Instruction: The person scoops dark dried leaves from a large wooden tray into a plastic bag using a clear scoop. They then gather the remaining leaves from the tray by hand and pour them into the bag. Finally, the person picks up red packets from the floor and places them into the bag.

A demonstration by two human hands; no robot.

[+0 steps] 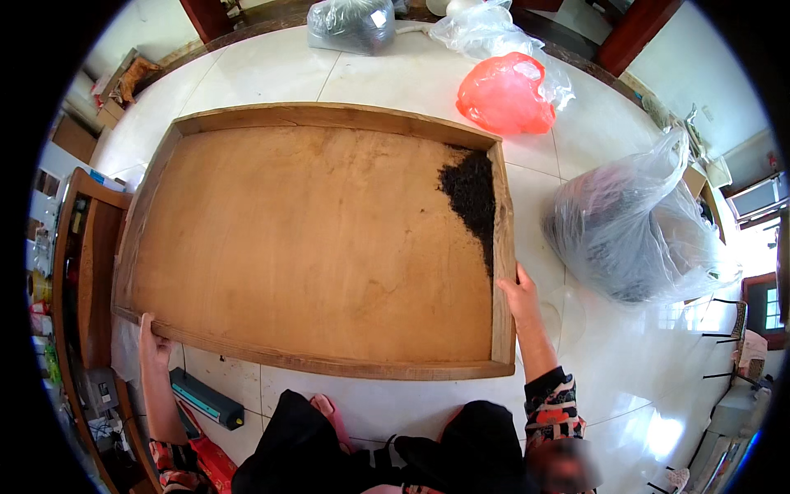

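Note:
A large shallow wooden tray (296,247) with raised plank sides spans the view before me. A heap of dark, loose dried material, resembling tea leaves (470,191), lies in its far right corner and tapers along the right side. My left hand (155,343) grips the near rim close to the left corner, thumb on top. On the right rim, below the heap, my right hand (519,297) has its thumb over the edge. The tray's underside is hidden, so I cannot tell what it rests on.
Beyond the tray lie a red plastic bag (506,96) and a filled clear bag (352,28). A bulky clear plastic bag (636,228) stands at right. A wooden cabinet (95,278) borders the left side. A dark teal appliance, perhaps a bag sealer (207,398), sits on the tiled floor.

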